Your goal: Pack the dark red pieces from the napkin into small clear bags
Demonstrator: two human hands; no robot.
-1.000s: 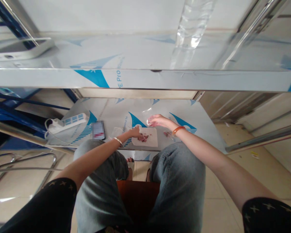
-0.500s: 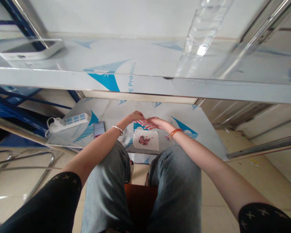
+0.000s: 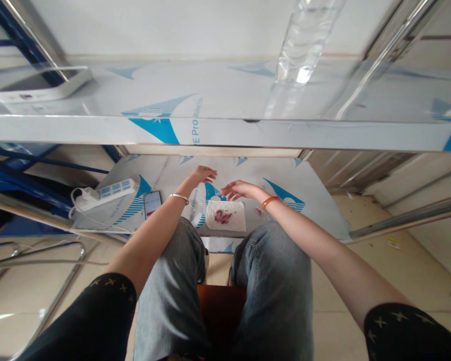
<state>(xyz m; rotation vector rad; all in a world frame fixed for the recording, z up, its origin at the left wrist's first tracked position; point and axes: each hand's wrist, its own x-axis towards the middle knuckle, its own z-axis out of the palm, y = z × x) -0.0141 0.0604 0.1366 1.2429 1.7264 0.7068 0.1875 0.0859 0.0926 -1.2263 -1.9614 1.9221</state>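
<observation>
Seen from above, seated, knees in pale blue jeans under the frame. Left hand [image 3: 202, 174] raised over the lower steel shelf with blue-printed protective film [image 3: 315, 205], fingers loosely curled, grip empty as far as can be told. Right hand [image 3: 237, 189] just beyond the far edge of the white paper napkin [image 3: 226, 216], fingers spread, grip holding nothing visible. Small heap of reddish-purple bits [image 3: 222, 216] lying in the middle of the napkin, near the shelf's front edge, between the knees. Hands apart, neither touching the napkin. Silver bangle [image 3: 179, 197] on the left wrist, orange bracelet [image 3: 269, 201] on the right. Dark phone [image 3: 152, 202] and white power strip [image 3: 105, 193] left of the napkin. Clear plastic bottle [image 3: 302, 45] on the upper shelf.
</observation>
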